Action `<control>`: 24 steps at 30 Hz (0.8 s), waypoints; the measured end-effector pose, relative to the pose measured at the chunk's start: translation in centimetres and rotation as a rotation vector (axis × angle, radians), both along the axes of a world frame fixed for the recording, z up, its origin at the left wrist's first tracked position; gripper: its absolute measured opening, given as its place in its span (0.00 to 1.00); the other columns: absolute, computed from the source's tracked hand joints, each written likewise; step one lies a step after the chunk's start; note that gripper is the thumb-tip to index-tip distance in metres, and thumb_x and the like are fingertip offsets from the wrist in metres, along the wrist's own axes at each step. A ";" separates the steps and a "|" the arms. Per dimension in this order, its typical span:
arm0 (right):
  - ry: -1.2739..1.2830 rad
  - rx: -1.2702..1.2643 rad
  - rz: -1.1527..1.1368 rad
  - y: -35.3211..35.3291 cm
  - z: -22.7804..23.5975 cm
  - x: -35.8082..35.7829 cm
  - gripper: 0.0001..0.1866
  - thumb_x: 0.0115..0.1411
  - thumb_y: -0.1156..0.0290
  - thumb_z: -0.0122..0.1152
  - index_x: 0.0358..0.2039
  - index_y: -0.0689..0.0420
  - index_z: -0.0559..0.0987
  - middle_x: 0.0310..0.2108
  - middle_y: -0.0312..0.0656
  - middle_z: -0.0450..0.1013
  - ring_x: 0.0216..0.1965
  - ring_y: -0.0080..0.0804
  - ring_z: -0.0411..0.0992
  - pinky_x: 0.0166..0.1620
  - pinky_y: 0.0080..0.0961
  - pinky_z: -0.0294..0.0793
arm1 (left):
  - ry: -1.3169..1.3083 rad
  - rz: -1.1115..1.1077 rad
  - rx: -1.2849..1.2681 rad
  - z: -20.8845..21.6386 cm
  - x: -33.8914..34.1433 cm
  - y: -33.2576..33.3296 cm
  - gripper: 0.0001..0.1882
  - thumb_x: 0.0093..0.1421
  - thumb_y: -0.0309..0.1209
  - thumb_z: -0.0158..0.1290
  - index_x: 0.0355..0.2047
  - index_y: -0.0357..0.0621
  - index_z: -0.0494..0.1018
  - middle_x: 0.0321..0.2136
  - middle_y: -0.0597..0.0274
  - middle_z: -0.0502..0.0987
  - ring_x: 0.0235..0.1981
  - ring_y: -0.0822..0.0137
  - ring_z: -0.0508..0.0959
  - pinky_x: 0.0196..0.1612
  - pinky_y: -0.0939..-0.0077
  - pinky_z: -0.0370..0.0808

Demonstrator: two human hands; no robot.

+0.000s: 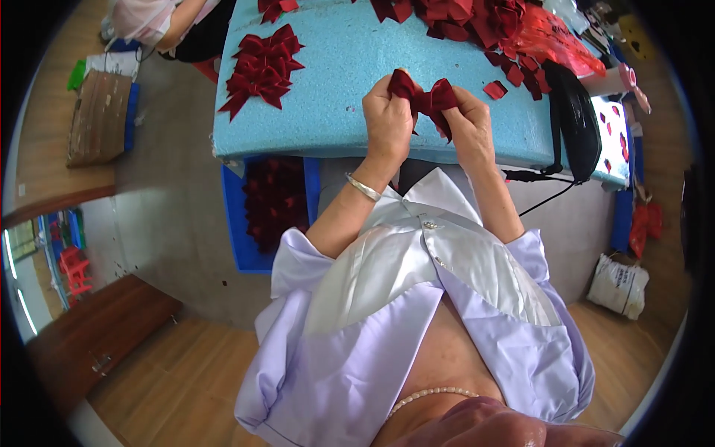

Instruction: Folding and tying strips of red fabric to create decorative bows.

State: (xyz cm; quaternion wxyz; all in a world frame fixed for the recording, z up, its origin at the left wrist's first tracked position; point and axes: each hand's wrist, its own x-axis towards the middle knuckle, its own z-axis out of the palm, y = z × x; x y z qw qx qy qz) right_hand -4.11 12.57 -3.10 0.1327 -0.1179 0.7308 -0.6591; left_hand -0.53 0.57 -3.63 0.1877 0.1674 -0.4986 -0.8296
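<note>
Between my two hands, just above the near edge of the light blue table (328,123), is a dark red velvet bow (426,100). My left hand (389,123) pinches its left loop, and my right hand (471,125) grips the right loop. Two short tails hang below the knot, partly hidden by the fingers. To the left on the tabletop lies a cluster of finished-looking red bows (264,67), overlapping one another. A small red fabric piece (494,90) rests just right of my right hand.
Loose red pieces and bows (477,18) heap at the far right beside a red plastic bag (555,41). A black bag (577,123) hangs at the table's right edge. Below the table's left is a blue bin (238,223) of red pieces. Another person's arm (182,26) shows far left.
</note>
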 end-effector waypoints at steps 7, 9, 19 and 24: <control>0.053 -0.052 -0.034 -0.2 0.4 0.1 0.07 0.62 0.72 0.53 0.34 0.61 0.77 0.23 0.31 0.70 0.18 0.12 0.59 0.20 0.14 0.55 | 0.010 -0.007 -0.035 -0.1 0.0 0.4 0.22 0.67 0.39 0.47 0.19 0.37 0.69 0.13 0.70 0.68 0.14 0.81 0.61 0.16 0.81 0.57; -0.018 -0.052 -0.034 -0.7 0.7 0.3 0.06 0.62 0.73 0.52 0.34 0.61 0.77 0.23 0.31 0.69 0.18 0.12 0.59 0.18 0.14 0.54 | 0.013 0.013 -0.064 -0.7 -0.1 0.3 0.23 0.67 0.39 0.47 0.19 0.37 0.69 0.13 0.70 0.67 0.14 0.81 0.61 0.16 0.81 0.57; -0.097 -0.470 -0.197 -1.6 -0.9 0.3 0.04 0.62 0.75 0.52 0.30 0.58 0.74 0.18 0.31 0.65 0.12 0.13 0.53 0.15 0.15 0.48 | -0.006 -0.026 0.178 -0.4 -0.4 1.2 0.23 0.67 0.45 0.46 0.18 0.45 0.65 0.11 0.70 0.65 0.09 0.80 0.59 0.12 0.81 0.52; -0.135 -0.569 -0.235 -1.7 -0.8 0.4 0.04 0.63 0.74 0.53 0.31 0.58 0.74 0.19 0.32 0.66 0.12 0.14 0.54 0.15 0.14 0.48 | 0.014 -0.033 0.225 0.0 -0.2 1.4 0.22 0.67 0.44 0.47 0.18 0.46 0.64 0.11 0.71 0.63 0.09 0.81 0.58 0.12 0.81 0.52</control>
